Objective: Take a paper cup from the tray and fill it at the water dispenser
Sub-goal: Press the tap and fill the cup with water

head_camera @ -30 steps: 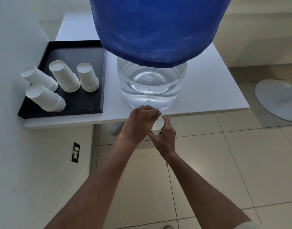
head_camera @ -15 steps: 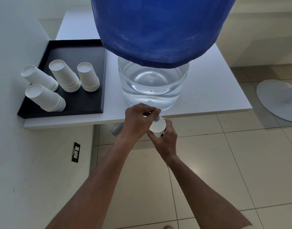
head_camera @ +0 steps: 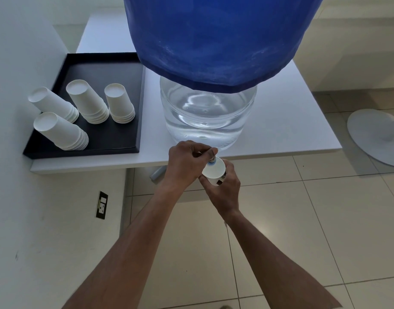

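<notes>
Head view, from the left: against the wall a black tray (head_camera: 64,70) sits on the white table (head_camera: 291,130) and carries four stacks of upturned cups (head_camera: 89,103), untouched and well apart from your hands. Next comes the dispenser (head_camera: 208,114), its clear base showing water under a blue cover (head_camera: 213,36), standing near the table's front edge. Your left hand (head_camera: 184,163) is curled over the tap (head_camera: 211,158) at that edge, thumb and fingers pinching what looks like its small lever. Just right of it, your right hand (head_camera: 225,188) wraps the cup (head_camera: 213,169) from below, fingers closed round its wall, holding it off the table edge with its mouth right under the spout. You appear to be at the filling step, though no stream can be made out and the water level inside the cup is not visible. The risks from here: the cup seems tilted toward you, so it could spill over the near rim as it fills; a tight squeeze could buckle the thin paper; and drifting the cup off the spout would send water onto the tiled floor (head_camera: 280,219).
</notes>
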`<state>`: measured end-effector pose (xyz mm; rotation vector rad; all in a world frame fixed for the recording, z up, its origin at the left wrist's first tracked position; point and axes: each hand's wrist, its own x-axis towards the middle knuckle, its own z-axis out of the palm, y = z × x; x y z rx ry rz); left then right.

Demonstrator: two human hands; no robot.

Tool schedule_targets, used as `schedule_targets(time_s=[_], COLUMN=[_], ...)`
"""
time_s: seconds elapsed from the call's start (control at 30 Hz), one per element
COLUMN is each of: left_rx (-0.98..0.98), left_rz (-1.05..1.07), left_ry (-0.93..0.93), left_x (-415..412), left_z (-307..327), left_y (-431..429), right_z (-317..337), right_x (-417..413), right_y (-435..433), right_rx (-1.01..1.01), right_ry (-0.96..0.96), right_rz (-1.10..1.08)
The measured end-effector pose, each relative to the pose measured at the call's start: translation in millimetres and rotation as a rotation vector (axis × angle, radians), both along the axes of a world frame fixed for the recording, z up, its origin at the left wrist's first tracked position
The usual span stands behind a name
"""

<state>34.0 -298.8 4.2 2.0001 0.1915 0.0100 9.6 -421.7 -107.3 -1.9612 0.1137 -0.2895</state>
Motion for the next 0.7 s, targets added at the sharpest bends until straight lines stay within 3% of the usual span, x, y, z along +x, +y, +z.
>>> schedule_targets(time_s=[0.7], left_rx=[0.033], left_rz=[0.007], left_ry=[-0.032], left_x=[-3.0], left_z=[-2.6], left_y=[-1.6], right_z=[-2.6], right_x=[-1.3], right_y=[3.0], right_rx=[0.017], right_ry=[0.02], right_rz=[-0.017])
